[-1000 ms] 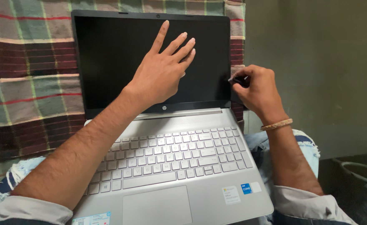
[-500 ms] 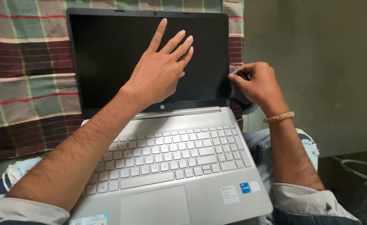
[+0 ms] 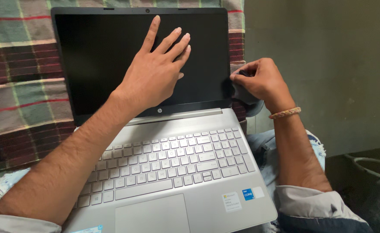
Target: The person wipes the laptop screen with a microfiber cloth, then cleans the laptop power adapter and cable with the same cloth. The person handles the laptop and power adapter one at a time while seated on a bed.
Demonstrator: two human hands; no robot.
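The laptop (image 3: 164, 172), silver with a black-framed dark screen (image 3: 95, 64), is seen open on the person's lap, with blue torn jeans (image 3: 276, 151) showing at both sides of it. Its long axis is laid left to right across the view; the keyboard (image 3: 168, 166) is turned toward the person and the screen is stood up at the far side, facing them. The touchpad (image 3: 153, 215) is set at the near edge. On the palm rest to the right of the touchpad, a white rectangular sticker (image 3: 232, 201) is placed beside a small blue square sticker (image 3: 248, 194); a pale blue label (image 3: 88, 229) is partly seen at the near left corner.

The left hand (image 3: 155, 73) is laid flat against the screen with fingers spread and nothing held. The right hand (image 3: 261, 82) is closed at the screen's right edge on a dark grey cloth (image 3: 246, 97), which is bunched under the fingers and hangs just below them. A beaded bracelet (image 3: 285, 113) is worn at the right wrist, and grey sleeves are rolled up on both arms.

Behind the laptop a plaid blanket (image 3: 17, 82) in red, green and cream is spread, and a plain greenish wall (image 3: 328, 56) is seen at the right.
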